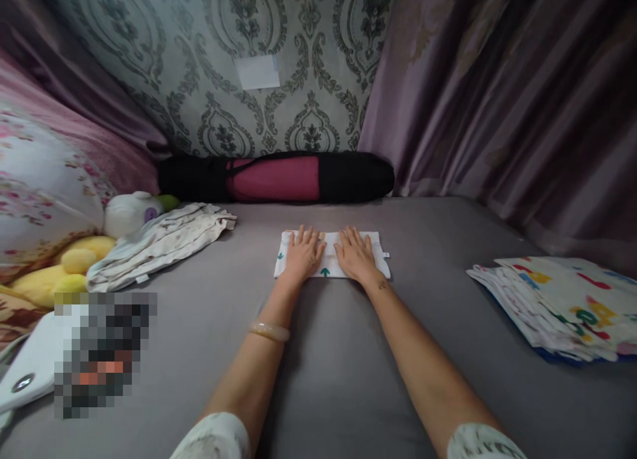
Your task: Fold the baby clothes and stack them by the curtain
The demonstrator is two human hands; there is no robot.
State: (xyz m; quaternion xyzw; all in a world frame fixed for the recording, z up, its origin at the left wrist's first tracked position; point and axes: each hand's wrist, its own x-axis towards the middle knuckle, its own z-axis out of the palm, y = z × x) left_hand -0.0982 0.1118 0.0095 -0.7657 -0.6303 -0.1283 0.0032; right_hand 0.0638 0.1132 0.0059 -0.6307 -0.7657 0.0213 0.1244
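Note:
A white cloth (331,263) with small green arrow prints lies folded into a flat rectangle on the grey sheet (328,366). My left hand (302,253) rests palm down on its left part, fingers spread. On its right part my right hand (355,252) lies flat, also with fingers apart. A strip of the cloth shows between the two hands, and a small white tag (387,255) sticks out at its right edge.
Folded printed cloths (572,306) are stacked at the right. At the left lie a crumpled pale cloth (164,247), plush toys (129,213) and a white object (34,359) beside a pixelated patch. A black and pink long bag (273,178) lies along the wall.

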